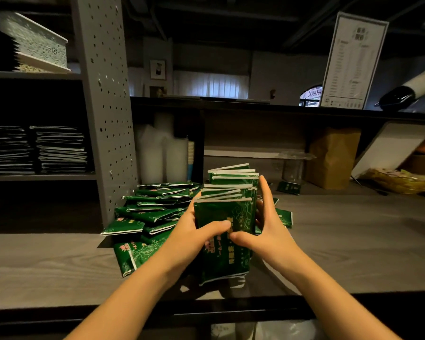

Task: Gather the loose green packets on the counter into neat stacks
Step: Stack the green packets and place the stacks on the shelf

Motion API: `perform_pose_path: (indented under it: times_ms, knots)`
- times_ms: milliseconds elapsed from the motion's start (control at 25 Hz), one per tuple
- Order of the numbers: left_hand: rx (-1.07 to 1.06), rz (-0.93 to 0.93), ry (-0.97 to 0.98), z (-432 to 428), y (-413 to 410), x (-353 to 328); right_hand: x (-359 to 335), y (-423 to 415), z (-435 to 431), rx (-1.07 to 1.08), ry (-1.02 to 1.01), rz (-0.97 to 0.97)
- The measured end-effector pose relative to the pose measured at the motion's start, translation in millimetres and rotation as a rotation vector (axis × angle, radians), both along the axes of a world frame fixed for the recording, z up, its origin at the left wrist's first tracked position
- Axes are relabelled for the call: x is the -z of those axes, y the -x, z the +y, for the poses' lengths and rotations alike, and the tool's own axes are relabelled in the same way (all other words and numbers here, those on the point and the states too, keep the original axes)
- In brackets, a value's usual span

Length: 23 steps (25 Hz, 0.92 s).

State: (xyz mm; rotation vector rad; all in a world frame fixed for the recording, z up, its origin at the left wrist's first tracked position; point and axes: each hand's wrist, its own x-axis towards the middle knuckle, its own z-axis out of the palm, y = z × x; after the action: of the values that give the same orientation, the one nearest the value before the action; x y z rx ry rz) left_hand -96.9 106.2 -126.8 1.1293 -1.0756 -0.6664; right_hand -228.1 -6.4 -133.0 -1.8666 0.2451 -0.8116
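Note:
An upright bundle of green packets with white top edges stands on the grey wooden counter at the centre. My left hand grips its left side, thumb across the front. My right hand grips its right side, with the fingers reaching up along the edge and the thumb on the front. A loose pile of green packets lies to the left, and one packet lies flat nearer the front. A few packets peek out behind my right hand. A single green packet lies farther back.
A grey perforated shelf post stands left of the pile, with dark stacks on the shelf beside it. A brown paper bag, stacked white cups and a clear container sit at the back. A menu card stands on the upper ledge.

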Motion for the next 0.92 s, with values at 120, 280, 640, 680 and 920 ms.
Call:
perform_pose_path:
  times_ms: [120,280,640,680,920]
  knots:
    - [-0.03,0.112,0.05,-3.6,7.6,8.7,3.4,1.9,10.7,-0.02,0.004,0.011]
    - [-0.035,0.092,0.079,-9.2,11.0,12.5,5.3,6.5,15.0,0.007,-0.026,0.008]
    - [0.091,0.106,0.096,-14.8,19.2,22.1,24.4,0.1,19.3,0.128,-0.129,-0.166]
    - [0.1,0.122,0.097,-15.7,19.3,23.7,25.7,-2.1,19.0,0.127,-0.12,-0.168]
    - [0.134,0.122,0.067,-19.5,21.4,23.0,26.0,-1.8,11.3,0.091,-0.154,-0.194]
